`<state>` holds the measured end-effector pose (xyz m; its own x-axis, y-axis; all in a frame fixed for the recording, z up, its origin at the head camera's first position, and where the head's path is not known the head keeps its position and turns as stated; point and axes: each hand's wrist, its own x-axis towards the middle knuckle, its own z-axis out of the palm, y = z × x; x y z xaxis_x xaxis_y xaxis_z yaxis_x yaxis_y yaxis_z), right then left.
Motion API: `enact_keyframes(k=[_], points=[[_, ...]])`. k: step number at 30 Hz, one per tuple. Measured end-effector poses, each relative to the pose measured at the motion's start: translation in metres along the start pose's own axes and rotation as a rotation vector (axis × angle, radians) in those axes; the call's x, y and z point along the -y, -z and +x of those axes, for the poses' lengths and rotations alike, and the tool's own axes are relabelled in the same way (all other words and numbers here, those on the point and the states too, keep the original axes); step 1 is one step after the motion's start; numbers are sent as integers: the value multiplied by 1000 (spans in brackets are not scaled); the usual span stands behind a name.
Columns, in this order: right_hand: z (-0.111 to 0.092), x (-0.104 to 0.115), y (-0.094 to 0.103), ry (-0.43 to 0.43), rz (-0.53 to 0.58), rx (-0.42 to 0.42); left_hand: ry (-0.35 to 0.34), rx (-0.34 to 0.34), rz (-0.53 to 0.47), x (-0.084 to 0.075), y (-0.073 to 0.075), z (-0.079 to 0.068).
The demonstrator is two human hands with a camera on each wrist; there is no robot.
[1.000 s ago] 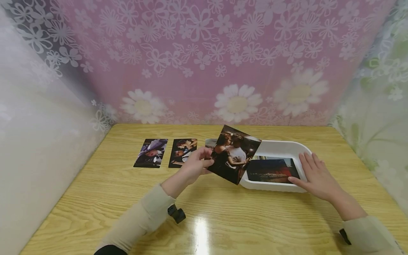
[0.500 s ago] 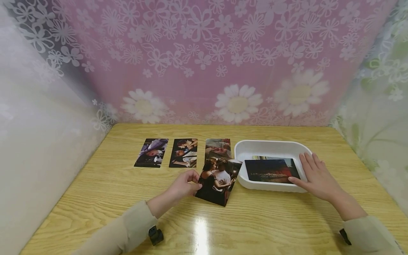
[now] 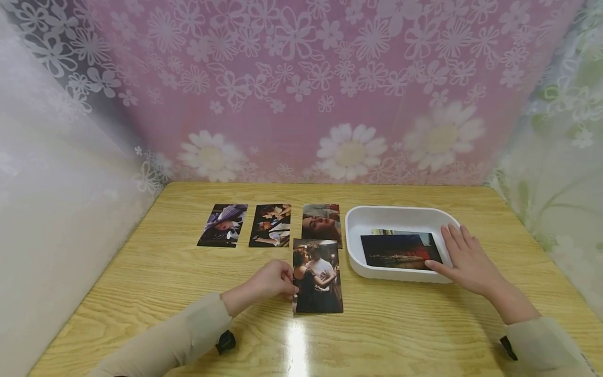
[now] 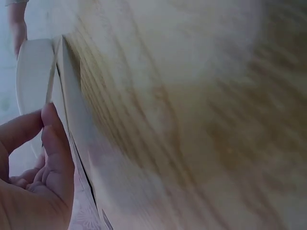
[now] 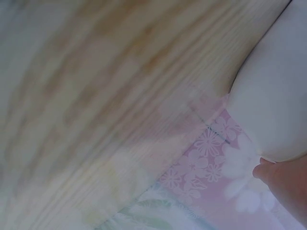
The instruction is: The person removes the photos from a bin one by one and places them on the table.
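Head view looks down on table [image 3: 386, 324]; wrist views skim tabletop closely; all share tray [image 3: 400, 215].

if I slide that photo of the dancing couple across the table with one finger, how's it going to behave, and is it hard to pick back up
The couple photo lies flat on the glossy wooden table, so it would probably glide easily and may spin if pushed off-centre. It looks thin and light, likely bending a little when lifted by one edge. Lying flush, it may be fiddly to lift; the left hand touches its left edge.

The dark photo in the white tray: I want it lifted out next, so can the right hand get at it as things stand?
Probably yes: the right hand already rests on the tray rim, fingers at the dark photo edge, nothing covering it.
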<state>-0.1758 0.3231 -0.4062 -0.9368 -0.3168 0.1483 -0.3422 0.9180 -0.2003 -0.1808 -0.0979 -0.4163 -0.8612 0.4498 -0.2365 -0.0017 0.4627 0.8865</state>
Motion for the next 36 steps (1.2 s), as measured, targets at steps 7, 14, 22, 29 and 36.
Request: enact_keyframes(k=[7,14,22,29,36], points=[[0,0,-1,-5,-2,3,78,68,-15,1,-3,5],[-1,0,-2,-6,1,4,71,53,114,0,-7,8],[-1,0,-3,-3,-1,-3,46,30,275,-3,-8,9],[-1,0,-3,-5,1,-3,24,34,391,-2,-9,11],[-2,0,-2,-5,4,-3,22,56,420,-1,-9,11]])
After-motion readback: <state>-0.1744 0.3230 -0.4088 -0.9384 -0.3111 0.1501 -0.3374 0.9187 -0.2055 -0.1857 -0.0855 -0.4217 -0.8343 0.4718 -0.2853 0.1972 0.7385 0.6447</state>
